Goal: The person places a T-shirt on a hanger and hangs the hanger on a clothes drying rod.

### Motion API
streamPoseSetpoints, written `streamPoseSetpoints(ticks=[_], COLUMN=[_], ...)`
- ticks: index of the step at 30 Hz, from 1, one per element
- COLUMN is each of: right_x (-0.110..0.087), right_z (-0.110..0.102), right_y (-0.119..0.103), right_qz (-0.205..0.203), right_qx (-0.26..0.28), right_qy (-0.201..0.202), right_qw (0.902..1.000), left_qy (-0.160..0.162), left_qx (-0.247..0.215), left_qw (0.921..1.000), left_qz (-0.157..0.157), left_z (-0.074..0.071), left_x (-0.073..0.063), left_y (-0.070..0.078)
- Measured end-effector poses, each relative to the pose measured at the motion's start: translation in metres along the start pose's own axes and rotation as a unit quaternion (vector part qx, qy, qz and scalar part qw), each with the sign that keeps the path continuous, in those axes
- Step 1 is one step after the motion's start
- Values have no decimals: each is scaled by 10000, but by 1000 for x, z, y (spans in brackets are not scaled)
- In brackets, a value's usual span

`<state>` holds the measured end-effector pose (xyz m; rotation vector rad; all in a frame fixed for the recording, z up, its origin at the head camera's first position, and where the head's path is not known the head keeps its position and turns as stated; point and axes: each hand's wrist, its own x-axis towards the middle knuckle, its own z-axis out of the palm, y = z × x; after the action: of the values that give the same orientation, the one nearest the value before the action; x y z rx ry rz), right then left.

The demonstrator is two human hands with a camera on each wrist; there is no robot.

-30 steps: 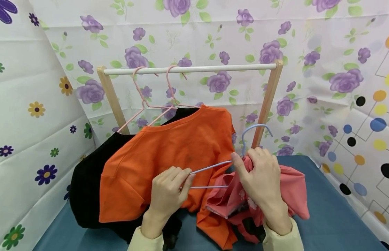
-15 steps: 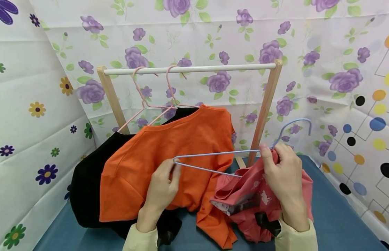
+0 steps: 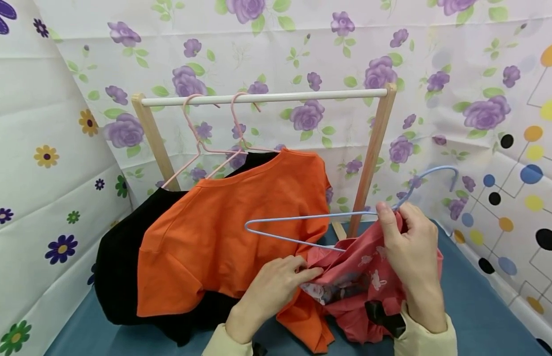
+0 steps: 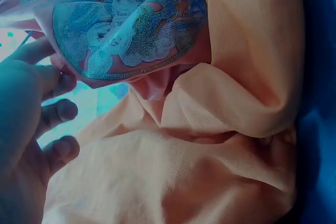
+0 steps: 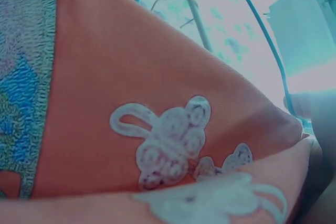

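My right hand grips the neck of a light blue wire hanger together with the collar of a pink shirt. The hanger's hook points up and right; its left end sticks out bare, while the right part is hidden by the shirt and hand. At the shirt's left edge, my left hand pinches the fabric between thumb and finger. The left wrist view has the other fingers loosely bent beside the shirt's blue and white picture patch. White rabbit prints fill the right wrist view.
A wooden rack with a white rod stands behind. On it hang an orange shirt and a black garment, both on pink hangers. The orange shirt's sleeve lies beside the pink shirt on the blue tabletop.
My left hand let go of the hanger's left end and moved down and right to the pink shirt's edge. My right hand shifted right with hanger and shirt, and the hook tilted right.
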<state>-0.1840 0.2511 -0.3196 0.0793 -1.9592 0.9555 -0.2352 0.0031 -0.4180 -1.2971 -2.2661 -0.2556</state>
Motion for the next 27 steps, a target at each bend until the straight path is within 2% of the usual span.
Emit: streamPoseSetpoints(ticks=[4, 9, 14, 21, 27], right_x=[0, -1, 2, 6, 6], right_z=[-2, -4, -7, -8, -7], right_y=[-2, 1, 8, 13, 17], right_qz=[-34, -4, 59, -60, -214], right_qx=[49, 74, -24, -149, -221], right_qy=[42, 116, 184, 160, 22], right_qw=[10000, 9999, 9998, 9997, 9995], left_qy=[47, 132, 288, 875, 982], left_qx=[264, -110, -465, -605, -790], left_qw=[9995, 9989, 9950, 9879, 9830], left_qz=[-159, -447, -835, -1129, -1335], left_z=[4, 2, -13, -35, -48], left_x=[-1, -7, -14, -23, -29], left_y=[-4, -16, -30, -47, -53])
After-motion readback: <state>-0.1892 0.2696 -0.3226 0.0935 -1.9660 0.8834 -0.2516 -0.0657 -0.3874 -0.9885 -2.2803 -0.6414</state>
